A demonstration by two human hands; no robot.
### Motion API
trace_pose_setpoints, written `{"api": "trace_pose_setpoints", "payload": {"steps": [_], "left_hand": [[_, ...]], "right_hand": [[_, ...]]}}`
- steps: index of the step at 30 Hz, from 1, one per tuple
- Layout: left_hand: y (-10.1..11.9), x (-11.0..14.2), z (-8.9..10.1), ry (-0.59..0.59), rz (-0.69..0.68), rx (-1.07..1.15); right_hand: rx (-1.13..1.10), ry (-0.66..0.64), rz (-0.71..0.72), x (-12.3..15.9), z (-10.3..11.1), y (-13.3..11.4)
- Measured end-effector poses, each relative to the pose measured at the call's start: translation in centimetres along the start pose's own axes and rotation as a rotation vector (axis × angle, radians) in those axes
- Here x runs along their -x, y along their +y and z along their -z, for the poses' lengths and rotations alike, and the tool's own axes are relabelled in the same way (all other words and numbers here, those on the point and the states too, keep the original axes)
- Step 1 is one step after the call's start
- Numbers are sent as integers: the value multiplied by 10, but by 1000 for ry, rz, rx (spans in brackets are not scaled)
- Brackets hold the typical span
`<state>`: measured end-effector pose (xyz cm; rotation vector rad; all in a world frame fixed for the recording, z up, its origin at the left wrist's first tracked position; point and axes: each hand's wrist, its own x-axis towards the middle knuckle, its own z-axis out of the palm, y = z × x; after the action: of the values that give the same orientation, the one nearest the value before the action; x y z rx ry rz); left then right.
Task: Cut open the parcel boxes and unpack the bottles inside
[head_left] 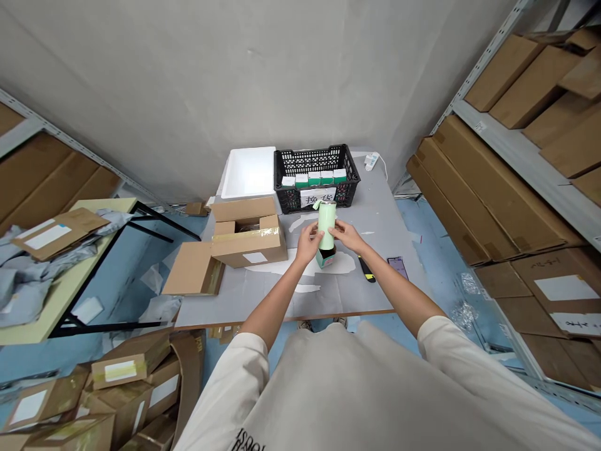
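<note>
My left hand [308, 243] and my right hand [350, 237] grip a pale green cylindrical bottle [327, 224] from either side, holding it upright over the grey table [235, 310]. The bottle's dark lower end sits at the open top of a small green-and-white carton [325, 258], and a small flap or tag shows at its top left. The hands partly hide the bottle's sides. I cannot tell how far the bottle reaches into the carton.
A black plastic crate [317, 178] holding several green-and-white cartons stands behind the hands, next to a white foam box [248, 172]. An open cardboard box [246, 233] is to the left. A yellow-and-black utility knife [367, 269] and a phone [398, 267] lie to the right. Shelves of flat cardboard boxes flank the table.
</note>
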<state>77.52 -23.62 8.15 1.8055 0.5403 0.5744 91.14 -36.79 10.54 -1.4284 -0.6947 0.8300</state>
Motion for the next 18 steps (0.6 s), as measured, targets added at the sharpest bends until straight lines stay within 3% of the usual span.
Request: {"api": "trace_pose_setpoints", "payload": {"steps": [4,10,18], "left_hand": [[10,0,3,38,-20,-154],[24,3,-1,-21,-9,-129],[8,0,-6,-111,15,87]], "right_hand": [[81,91,-32,-5,7,4],[119,133,14,-7,8,6],[115,58,0,-2,9,-1]]}}
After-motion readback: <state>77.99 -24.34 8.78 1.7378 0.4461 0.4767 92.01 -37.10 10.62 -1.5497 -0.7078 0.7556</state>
